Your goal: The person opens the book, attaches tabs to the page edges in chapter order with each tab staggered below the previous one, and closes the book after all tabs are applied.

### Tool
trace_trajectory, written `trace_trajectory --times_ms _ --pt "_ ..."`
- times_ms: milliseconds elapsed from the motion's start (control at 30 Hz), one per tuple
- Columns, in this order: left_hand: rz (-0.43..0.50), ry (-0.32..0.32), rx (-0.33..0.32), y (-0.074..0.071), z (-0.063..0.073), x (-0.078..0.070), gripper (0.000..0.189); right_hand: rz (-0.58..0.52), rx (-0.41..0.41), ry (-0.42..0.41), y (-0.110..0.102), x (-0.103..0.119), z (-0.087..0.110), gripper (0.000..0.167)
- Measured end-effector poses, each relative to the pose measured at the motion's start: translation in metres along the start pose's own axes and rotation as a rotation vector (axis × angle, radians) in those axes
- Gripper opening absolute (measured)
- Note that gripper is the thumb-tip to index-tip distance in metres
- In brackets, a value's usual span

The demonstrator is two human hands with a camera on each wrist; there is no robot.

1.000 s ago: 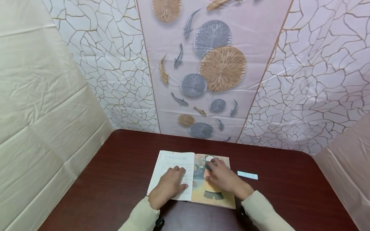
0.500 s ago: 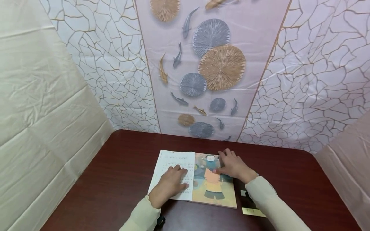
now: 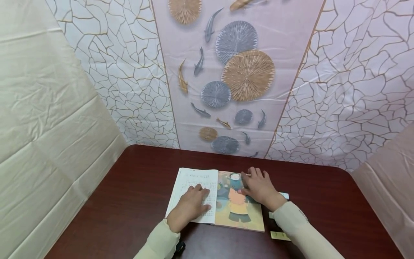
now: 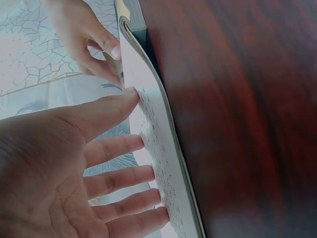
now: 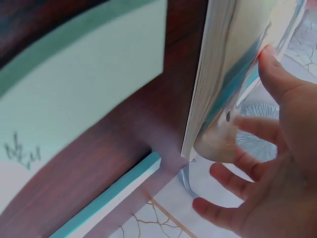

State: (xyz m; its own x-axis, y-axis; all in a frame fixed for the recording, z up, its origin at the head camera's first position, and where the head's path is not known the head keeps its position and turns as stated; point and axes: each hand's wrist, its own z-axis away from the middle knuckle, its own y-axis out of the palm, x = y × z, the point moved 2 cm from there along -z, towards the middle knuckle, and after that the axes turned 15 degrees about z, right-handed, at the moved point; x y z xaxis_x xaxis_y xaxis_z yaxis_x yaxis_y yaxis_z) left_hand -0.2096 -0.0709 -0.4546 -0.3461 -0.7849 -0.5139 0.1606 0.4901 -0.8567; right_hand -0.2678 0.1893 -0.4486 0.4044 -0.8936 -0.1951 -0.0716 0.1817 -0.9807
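Observation:
An open book (image 3: 239, 223) lies on the table, with printed text on its left page (image 3: 197, 176) and a colourful drawing on its right page. My left hand (image 3: 189, 207) rests its spread fingertips on the text page, as the left wrist view also shows. My right hand (image 3: 261, 185) is at the far right corner of the picture page. In the right wrist view the page corner (image 5: 215, 144) is bent up; the thumb lies on the page and the index fingertip is partly hidden by the curl. The other right fingers stay off the book.
Right of the book lie a light blue strip (image 3: 284, 195), a pale strip (image 3: 271, 215) and a yellow strip (image 3: 280, 235), partly covered by the right arm. The dark red table (image 3: 136, 187) meets patterned cloth walls (image 3: 129, 90) behind.
My right hand has moved right, from the middle of the picture page to its far right corner, uncovering the drawing. The pale and yellow strips have come into view. My left hand stays put.

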Motion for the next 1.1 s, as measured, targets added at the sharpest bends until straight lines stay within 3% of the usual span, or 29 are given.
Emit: trace_trajectory --times_ms 133,200,367,433,533,667,867,967,1100 --pt "-0.002 0.017 -0.003 -0.001 -0.001 0.000 0.047 -0.054 -0.046 0.017 -0.002 -0.003 -0.002 0.067" --pt "0.000 0.022 -0.004 -0.002 -0.001 0.000 0.047 -0.146 -0.058 0.051 -0.004 -0.007 -0.003 0.068" --pt "0.001 0.021 0.000 -0.003 0.001 -0.001 0.047 -0.573 -0.085 0.183 -0.009 -0.015 -0.002 0.074" --pt "0.002 0.021 -0.001 -0.003 0.001 -0.001 0.047 -0.736 -0.098 0.218 -0.013 -0.017 0.002 0.070" --pt "0.005 0.022 -0.004 -0.002 0.001 -0.001 0.046 -1.009 -0.058 0.198 -0.018 -0.017 0.010 0.067" --pt "0.002 0.027 -0.002 -0.001 0.001 -0.001 0.045 -1.303 0.060 0.132 -0.020 -0.009 0.024 0.071" --pt "-0.017 0.042 0.003 -0.003 0.002 -0.001 0.045 -1.495 0.049 0.139 -0.018 0.012 0.031 0.068" --pt "-0.016 0.034 0.003 -0.003 0.002 -0.001 0.046 -1.592 0.054 0.219 -0.014 0.024 0.032 0.073" --pt "-0.007 0.016 0.003 -0.002 0.002 0.000 0.046 -1.615 0.101 0.315 -0.011 0.041 0.035 0.083"
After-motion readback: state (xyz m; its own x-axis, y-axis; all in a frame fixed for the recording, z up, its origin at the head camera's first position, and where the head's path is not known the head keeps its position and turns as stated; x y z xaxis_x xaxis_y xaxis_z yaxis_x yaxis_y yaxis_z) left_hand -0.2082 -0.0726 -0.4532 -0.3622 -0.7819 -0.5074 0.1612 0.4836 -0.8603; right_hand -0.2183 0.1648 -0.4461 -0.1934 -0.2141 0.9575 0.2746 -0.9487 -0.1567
